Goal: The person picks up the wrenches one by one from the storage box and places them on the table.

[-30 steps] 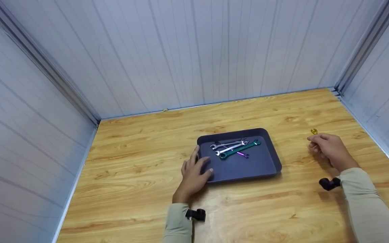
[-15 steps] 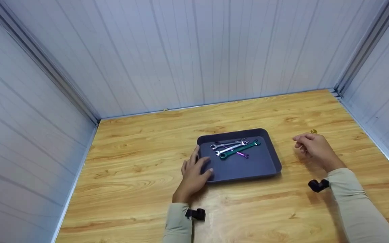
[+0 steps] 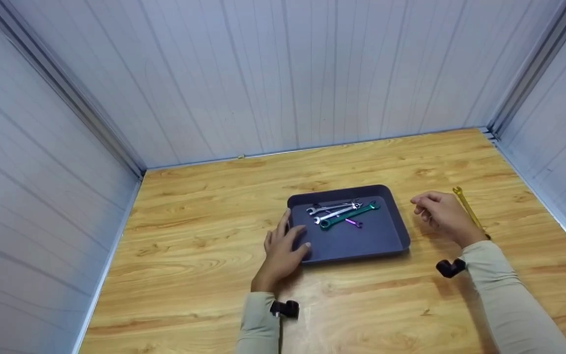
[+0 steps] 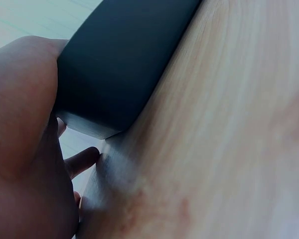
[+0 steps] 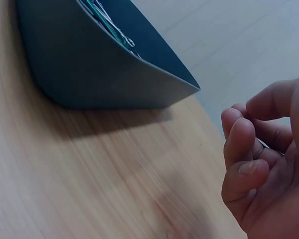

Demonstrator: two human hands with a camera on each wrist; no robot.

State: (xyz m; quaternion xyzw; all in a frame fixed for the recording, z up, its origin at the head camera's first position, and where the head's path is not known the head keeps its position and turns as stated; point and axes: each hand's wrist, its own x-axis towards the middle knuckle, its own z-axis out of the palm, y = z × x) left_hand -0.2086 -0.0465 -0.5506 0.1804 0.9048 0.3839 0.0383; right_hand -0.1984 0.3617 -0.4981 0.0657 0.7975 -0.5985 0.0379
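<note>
Right hand [image 3: 442, 214]: curled near the tray [image 3: 352, 245]; I cannot tell whether it grips anything. Left hand [image 3: 281, 254]: holds tray edge. Progress judged mostly complete: wrenches [image 3: 348, 217] inside, yellow wrench [image 3: 468, 207] outside on counter [image 3: 204, 265].

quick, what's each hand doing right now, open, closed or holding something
Left hand: holding the tray at its left side.
Right hand: closed, curled up; no held object visible.

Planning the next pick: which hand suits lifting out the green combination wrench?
Likely the right hand: it looks empty, just right of the tray. The left hand is nearer the green combination wrench but rests on the tray's left edge.
</note>
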